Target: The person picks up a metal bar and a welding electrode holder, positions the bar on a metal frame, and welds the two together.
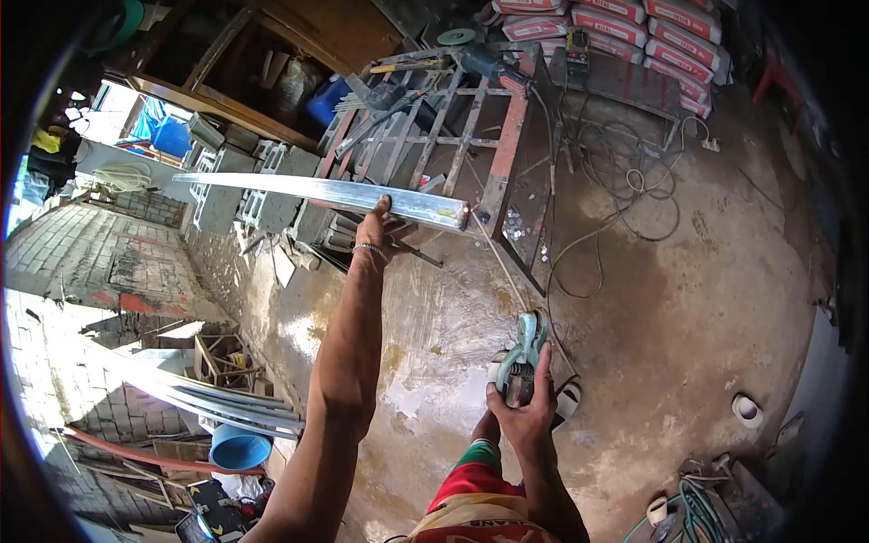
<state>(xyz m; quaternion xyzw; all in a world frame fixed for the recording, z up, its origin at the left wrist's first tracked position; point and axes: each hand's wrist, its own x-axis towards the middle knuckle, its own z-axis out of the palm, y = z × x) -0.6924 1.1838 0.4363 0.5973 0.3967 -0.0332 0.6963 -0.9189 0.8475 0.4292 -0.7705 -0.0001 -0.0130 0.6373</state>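
Note:
My left hand (373, 226) is closed round a long silvery metal bar (308, 186), its thumb on the upper face. The bar's near end rests at the red and grey metal frame table (507, 149), and its far end reaches out to the left. Lower down, my right hand (528, 403) grips a green tool (529, 348) with a dark body and a visible spring-like part; its exact kind I cannot make out. A thin cord or rod runs from near the bar's end down to this tool.
A power tool (480, 61) and a hammer (407, 65) lie on the frame table. Cables (634, 181) coil on the floor at its right. Stacked sacks (670, 41) stand behind, concrete blocks (222, 195) at left, and a blue bucket (239, 447) at lower left.

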